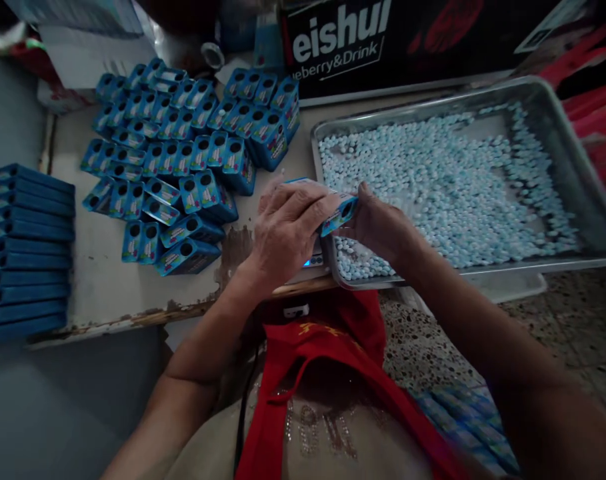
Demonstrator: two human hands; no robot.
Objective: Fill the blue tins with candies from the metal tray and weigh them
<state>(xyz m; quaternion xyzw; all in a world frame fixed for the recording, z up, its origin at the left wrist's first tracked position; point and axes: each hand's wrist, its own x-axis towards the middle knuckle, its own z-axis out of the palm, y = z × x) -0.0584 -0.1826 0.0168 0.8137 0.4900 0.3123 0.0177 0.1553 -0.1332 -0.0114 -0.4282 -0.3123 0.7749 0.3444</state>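
Note:
My left hand (290,223) is closed around a small blue box (340,215), tilted so that its printed end with a dark opening faces my right hand. My right hand (383,230) is cupped against that end, thumb raised near the box's corner. Its fingers are curled and partly hidden, so what lies inside them cannot be made out. Both hands are over the near left corner of a metal tray (537,263), which holds a wide layer of small pale blue and white tablets (457,180). Below my left hand shows a device with a lit blue display (309,263).
Many similar blue boxes (183,157) stand in rows on the worn table (103,260). A stack of blue boxes (27,253) rises at the far left. Behind the tray is a black printed carton (343,50). Red bags (595,113) are at the right.

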